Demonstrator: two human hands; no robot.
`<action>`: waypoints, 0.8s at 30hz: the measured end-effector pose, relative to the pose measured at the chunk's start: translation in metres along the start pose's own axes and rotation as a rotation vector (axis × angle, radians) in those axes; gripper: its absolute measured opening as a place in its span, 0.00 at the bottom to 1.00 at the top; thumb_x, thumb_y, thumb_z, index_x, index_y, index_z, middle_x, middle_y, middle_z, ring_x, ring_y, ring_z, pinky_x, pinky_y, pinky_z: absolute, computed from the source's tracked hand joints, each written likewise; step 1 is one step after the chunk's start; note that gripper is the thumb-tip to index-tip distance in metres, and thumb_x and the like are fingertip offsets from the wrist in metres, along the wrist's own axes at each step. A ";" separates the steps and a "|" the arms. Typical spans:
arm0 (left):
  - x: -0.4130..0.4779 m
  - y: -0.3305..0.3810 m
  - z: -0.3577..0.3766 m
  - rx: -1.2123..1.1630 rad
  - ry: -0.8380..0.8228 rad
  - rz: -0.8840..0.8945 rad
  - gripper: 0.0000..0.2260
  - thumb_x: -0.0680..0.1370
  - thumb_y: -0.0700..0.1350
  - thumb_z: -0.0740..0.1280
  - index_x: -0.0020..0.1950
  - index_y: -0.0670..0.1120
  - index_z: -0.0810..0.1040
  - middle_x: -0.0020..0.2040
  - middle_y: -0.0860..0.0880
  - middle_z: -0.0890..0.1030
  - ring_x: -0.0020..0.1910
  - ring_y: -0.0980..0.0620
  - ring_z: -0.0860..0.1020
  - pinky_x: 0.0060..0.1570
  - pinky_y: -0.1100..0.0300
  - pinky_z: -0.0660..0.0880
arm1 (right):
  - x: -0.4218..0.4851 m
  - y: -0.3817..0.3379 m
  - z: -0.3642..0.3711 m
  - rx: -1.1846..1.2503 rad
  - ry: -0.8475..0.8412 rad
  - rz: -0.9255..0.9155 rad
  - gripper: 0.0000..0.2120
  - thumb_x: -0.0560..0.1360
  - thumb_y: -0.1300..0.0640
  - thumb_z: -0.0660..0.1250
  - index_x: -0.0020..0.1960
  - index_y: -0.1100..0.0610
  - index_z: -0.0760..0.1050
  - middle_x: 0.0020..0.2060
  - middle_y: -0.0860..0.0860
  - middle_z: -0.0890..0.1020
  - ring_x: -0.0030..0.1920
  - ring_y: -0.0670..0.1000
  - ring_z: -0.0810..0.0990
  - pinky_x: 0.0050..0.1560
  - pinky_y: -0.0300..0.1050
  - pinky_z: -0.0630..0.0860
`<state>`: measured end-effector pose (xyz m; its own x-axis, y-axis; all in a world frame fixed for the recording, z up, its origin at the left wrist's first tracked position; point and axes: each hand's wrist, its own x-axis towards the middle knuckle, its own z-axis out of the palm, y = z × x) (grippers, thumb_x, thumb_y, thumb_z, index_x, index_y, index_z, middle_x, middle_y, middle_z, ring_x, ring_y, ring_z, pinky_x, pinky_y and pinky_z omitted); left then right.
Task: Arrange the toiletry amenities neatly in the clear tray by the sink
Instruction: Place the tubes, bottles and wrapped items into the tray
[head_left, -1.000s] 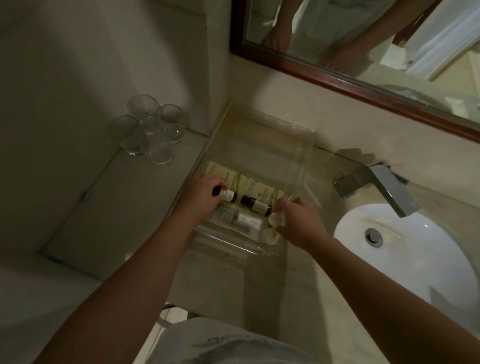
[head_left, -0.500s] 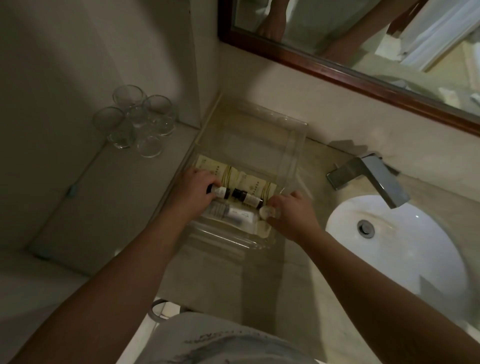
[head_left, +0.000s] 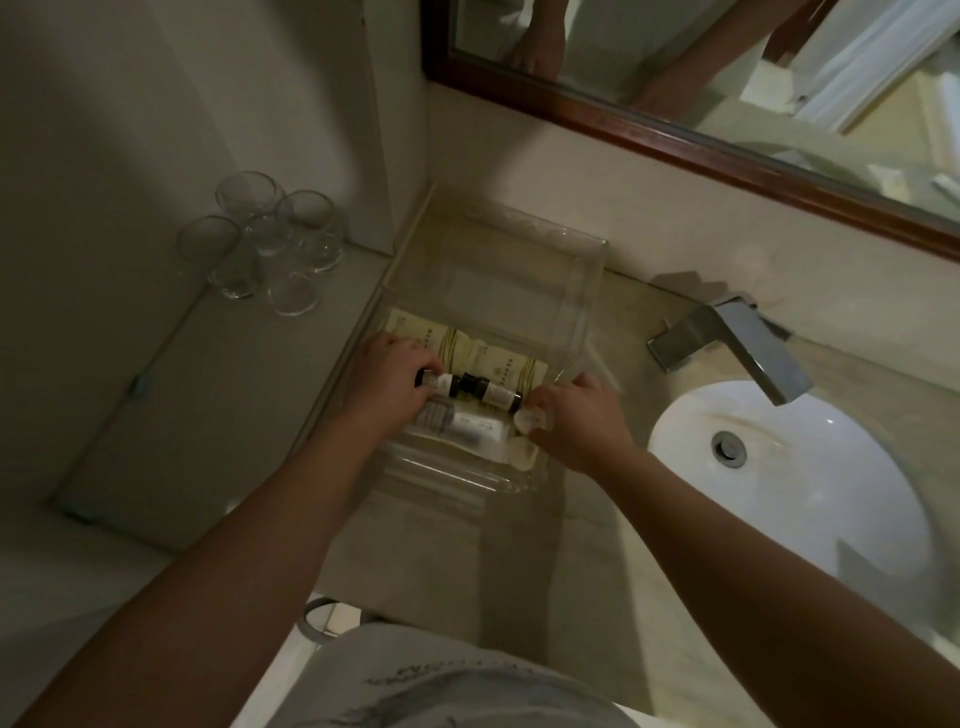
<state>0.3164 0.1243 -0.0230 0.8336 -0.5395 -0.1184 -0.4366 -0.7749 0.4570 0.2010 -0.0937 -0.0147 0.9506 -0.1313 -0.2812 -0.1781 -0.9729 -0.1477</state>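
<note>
Right now the left hand (head_left: 387, 382) curls its fingers round the end of a dark-capped bottle (head_left: 439, 385) that lies on its side in the clear tray (head_left: 584, 306). The right hand (head_left: 576, 421) appears to pinch a round pale disc (head_left: 532, 418) at its fingertips, just inside the tray's near corner on that side. Between the hands a second bottle (head_left: 493, 393) lies end to end with the first, their dark caps meeting in the middle. A clear tube (head_left: 465, 425) lies just nearer than the bottles, partly under the left hand, and a second disc (head_left: 522, 451) rests on the tray floor below the right hand's fingertips. Beyond both hands, cream packets (head_left: 467, 347) lie flat in a row across the tray.

The tray sits on the tabletop (head_left: 519, 545), with the sink (head_left: 805, 493) and faucet (head_left: 737, 343) out past the right hand and a cluster of glasses (head_left: 265, 244) well beyond the left hand on a side ledge.

The likeliest slip, as I judge it, is rolling. Both bottles and the tube are round and lie on their sides, so letting go with any sideways nudge could send them out of line or against the packets. The disc is held only at the fingertips and could drop crookedly onto its twin. The tray's clear walls are hard to read in this dim light, so a knuckle catching the rim could shove the whole tray across the smooth tabletop toward the sink.
</note>
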 end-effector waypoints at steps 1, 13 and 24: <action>0.000 0.000 0.000 0.002 0.002 0.000 0.10 0.69 0.46 0.73 0.50 0.52 0.82 0.51 0.50 0.82 0.55 0.43 0.72 0.57 0.49 0.69 | 0.000 -0.001 0.000 -0.001 -0.002 0.002 0.14 0.71 0.43 0.66 0.56 0.42 0.76 0.49 0.44 0.82 0.46 0.49 0.64 0.45 0.46 0.61; -0.002 -0.001 0.000 -0.006 -0.006 -0.004 0.09 0.70 0.46 0.72 0.50 0.53 0.81 0.50 0.51 0.81 0.55 0.45 0.71 0.56 0.50 0.69 | -0.004 -0.001 -0.016 0.173 -0.068 0.062 0.12 0.74 0.43 0.65 0.56 0.44 0.78 0.46 0.46 0.82 0.49 0.50 0.72 0.45 0.44 0.69; 0.001 -0.003 0.000 0.010 0.003 0.004 0.09 0.70 0.46 0.72 0.49 0.54 0.81 0.49 0.52 0.82 0.53 0.45 0.73 0.55 0.50 0.70 | -0.017 0.013 -0.041 1.796 -0.553 0.456 0.20 0.70 0.53 0.56 0.59 0.59 0.73 0.38 0.54 0.77 0.33 0.49 0.68 0.38 0.45 0.63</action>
<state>0.3180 0.1260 -0.0244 0.8327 -0.5419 -0.1139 -0.4437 -0.7759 0.4484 0.1928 -0.1119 0.0275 0.6551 0.1364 -0.7431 -0.7057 0.4618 -0.5374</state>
